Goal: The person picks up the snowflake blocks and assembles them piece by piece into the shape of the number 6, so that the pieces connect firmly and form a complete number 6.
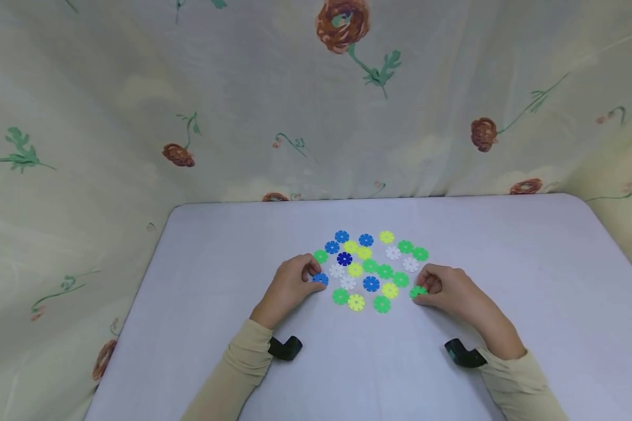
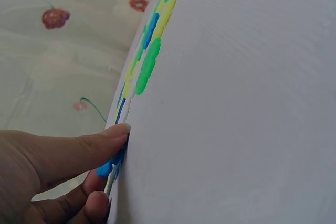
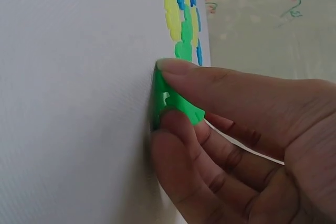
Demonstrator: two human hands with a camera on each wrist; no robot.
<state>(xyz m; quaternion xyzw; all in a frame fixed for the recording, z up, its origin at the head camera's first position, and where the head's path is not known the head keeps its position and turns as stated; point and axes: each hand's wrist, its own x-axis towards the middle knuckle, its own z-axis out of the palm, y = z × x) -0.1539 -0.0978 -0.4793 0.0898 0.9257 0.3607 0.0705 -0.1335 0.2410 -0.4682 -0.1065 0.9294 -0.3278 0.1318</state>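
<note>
At the left edge of a group of notched plastic discs, my left hand (image 1: 289, 286) pinches a blue disc (image 1: 320, 279) by its rim. The left wrist view shows that blue disc (image 2: 105, 169) between thumb and fingers, low against the table. My right hand (image 1: 453, 292) holds a green disc (image 1: 418, 291) at the group's right edge. In the right wrist view this green disc (image 3: 181, 109) is tilted up from the surface, thumb on one side and fingertips on the other. Between the hands lie several flat discs, among them a dark blue disc (image 1: 344, 258) and a white disc (image 1: 347, 282).
The discs lie on a white table (image 1: 216, 351) with rounded far corners. A flower-patterned curtain (image 1: 242, 88) hangs behind and beside it. Black wrist devices, one left (image 1: 286, 348) and one right (image 1: 464, 354), jut inward from the sleeves.
</note>
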